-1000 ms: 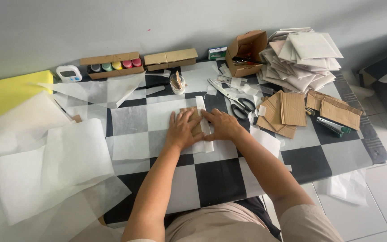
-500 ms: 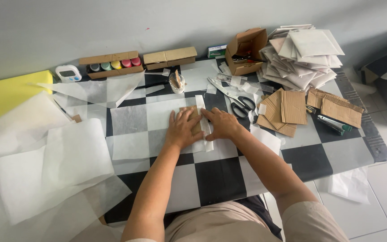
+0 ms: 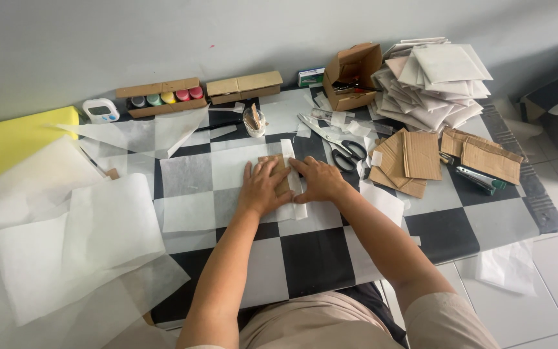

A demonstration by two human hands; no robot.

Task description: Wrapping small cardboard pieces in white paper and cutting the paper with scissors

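- Both hands flat, palms down, side by side on a checkered mat (image 3: 311, 258) spread on the floor.
- Left hand (image 3: 263, 189): fingers spread narrow, pressing on a small brown cardboard piece (image 3: 281, 173) wrapped in white tissue paper (image 3: 292, 194); grips nothing, just presses.
- Right hand (image 3: 318, 179): fingers together, laid on the same tissue fold, touching the left hand's side of the bundle.
- The bundle lies directly under and between both hands, mid-mat.
- Just beyond the right hand: black-handled scissors (image 3: 340, 145), blades pointing away to the left.
- Right of the right hand: stack of cut cardboard pieces (image 3: 414, 158); farther on, a heap of finished white wrapped packets (image 3: 437, 81).
- Beyond the hands, near the wall: open cardboard box (image 3: 351, 74), two long cardboard boxes, one holding coloured jars (image 3: 163, 98).
- Left of the left hand: loose tissue sheets (image 3: 92, 239), overlapping; a yellow sheet (image 3: 14, 139) farther out.
- Small white timer (image 3: 101, 110) by the wall, well apart.
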